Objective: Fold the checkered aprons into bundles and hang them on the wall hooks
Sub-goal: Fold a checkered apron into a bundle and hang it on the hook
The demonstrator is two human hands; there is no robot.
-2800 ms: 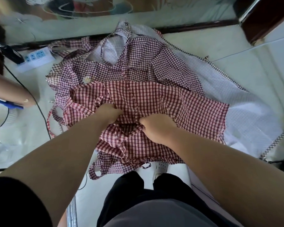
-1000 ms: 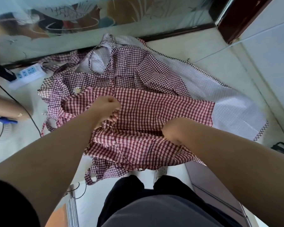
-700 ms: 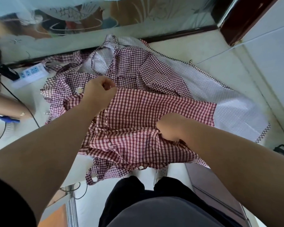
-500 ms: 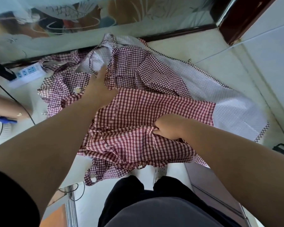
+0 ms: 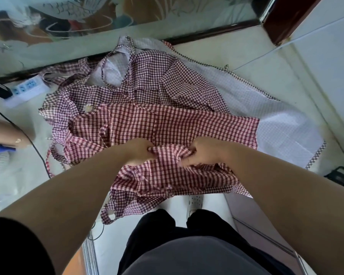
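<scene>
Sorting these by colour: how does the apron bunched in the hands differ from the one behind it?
The red apron has bright red checks; the dark apron behind has purplish-brown ones. The left hand and right hand grip and bunch the red apron; the dark apron lies untouched. The red apron overlaps the dark apron, nearer the person. Both are checkered.

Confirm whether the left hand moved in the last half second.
Yes. The left hand came back toward the person, away from the power strip, and grips the red checkered apron beside the right hand.
</scene>
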